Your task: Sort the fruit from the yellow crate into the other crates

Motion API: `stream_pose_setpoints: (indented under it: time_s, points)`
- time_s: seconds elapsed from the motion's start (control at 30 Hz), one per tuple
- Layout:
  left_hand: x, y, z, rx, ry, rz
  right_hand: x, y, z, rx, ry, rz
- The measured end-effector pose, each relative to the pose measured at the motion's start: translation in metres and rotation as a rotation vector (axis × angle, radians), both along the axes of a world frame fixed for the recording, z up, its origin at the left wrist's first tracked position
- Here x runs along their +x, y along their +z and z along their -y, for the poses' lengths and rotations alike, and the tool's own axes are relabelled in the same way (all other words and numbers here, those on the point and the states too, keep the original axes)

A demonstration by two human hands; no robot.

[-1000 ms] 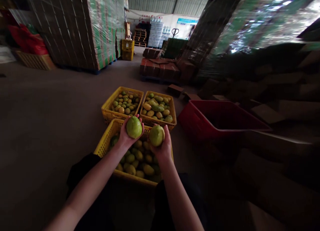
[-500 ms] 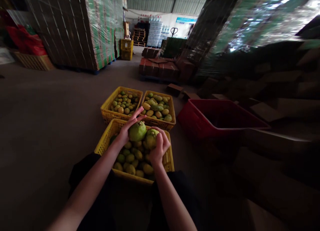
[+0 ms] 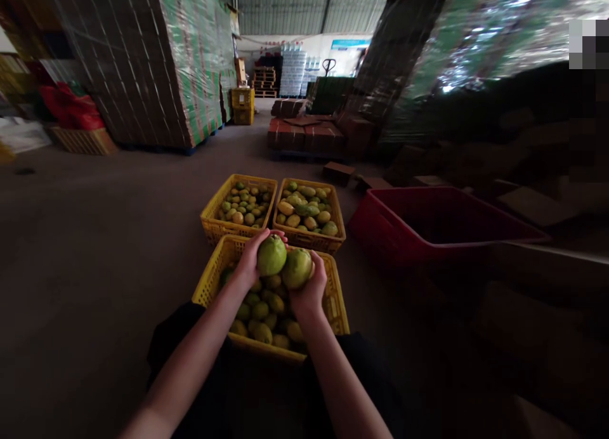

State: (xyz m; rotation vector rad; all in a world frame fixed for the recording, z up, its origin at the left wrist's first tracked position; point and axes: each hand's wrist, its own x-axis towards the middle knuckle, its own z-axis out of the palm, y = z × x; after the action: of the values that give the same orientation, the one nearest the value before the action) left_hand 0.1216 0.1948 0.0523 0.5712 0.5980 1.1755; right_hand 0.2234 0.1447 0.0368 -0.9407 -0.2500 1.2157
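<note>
My left hand (image 3: 249, 261) curls round the left side and top of a round green fruit (image 3: 271, 255) with a knobby stem end. From the right, my right hand (image 3: 311, 288) grips a second green fruit (image 3: 297, 268), slightly yellower. Both fruits are held side by side, close together, above the front yellow crate (image 3: 209, 273). Several green and yellowish oval fruits (image 3: 260, 310) lie inside that crate, partly hidden by my hands and forearms. The exact kind of fruit is hard to tell.
Two more yellow crates of fruit, a left one (image 3: 209, 220) and a right one (image 3: 339, 223), stand just beyond. To the right is a red bin (image 3: 380, 229). Flattened cartons (image 3: 304, 134) sit on a pallet farther back. Tall wrapped stacks (image 3: 190, 77) flank the aisle.
The fingers of my left hand, stretched out before, have closed round its fruit. The fruit in my right hand has turned. The whole view has shifted slightly.
</note>
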Motion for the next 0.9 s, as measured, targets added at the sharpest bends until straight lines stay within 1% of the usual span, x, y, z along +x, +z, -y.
stream_pose_setpoints:
  time_s: [0.07,0.1,0.13,0.2,0.27,0.3,0.37,0.43,0.53,0.67,0.73,0.8,0.9]
  points:
    - [0.005,0.000,-0.003,-0.112,0.016,0.087,0.007,0.002,-0.002,-0.063,0.090,-0.287]
    - [0.006,0.000,-0.005,-0.156,0.034,0.137,0.011,0.003,-0.002,-0.060,0.114,-0.383]
    - [0.006,0.000,-0.007,-0.191,0.055,0.179,0.014,0.005,-0.002,-0.032,0.129,-0.435]
    - [0.004,0.001,-0.009,-0.227,0.088,0.234,0.019,0.008,-0.001,0.066,0.117,-0.453]
    - [0.000,0.001,-0.010,-0.240,0.063,0.283,0.021,0.010,-0.002,0.155,0.110,-0.418]
    - [-0.003,0.000,-0.010,-0.251,0.034,0.312,0.021,0.011,-0.003,0.176,0.119,-0.401]
    - [-0.007,-0.001,-0.011,-0.293,-0.019,0.370,0.021,0.012,-0.006,0.176,0.136,-0.387]
    - [-0.010,-0.004,-0.011,-0.367,-0.032,0.398,0.021,0.011,-0.008,0.130,0.133,-0.399]
    - [-0.011,-0.009,-0.014,-0.502,0.019,0.292,0.020,0.007,-0.011,0.030,0.119,-0.434]
    - [-0.011,-0.017,-0.017,-0.621,0.150,0.040,0.017,-0.001,-0.014,-0.129,0.065,-0.446]
    - [-0.012,-0.019,-0.016,-0.637,0.218,-0.046,0.014,-0.003,-0.015,-0.227,0.029,-0.460]
    - [-0.014,-0.018,-0.014,-0.629,0.254,-0.078,0.013,-0.004,-0.016,-0.286,0.002,-0.475]
    - [-0.018,-0.013,-0.013,-0.614,0.264,-0.072,0.012,-0.007,-0.018,-0.281,-0.028,-0.485]
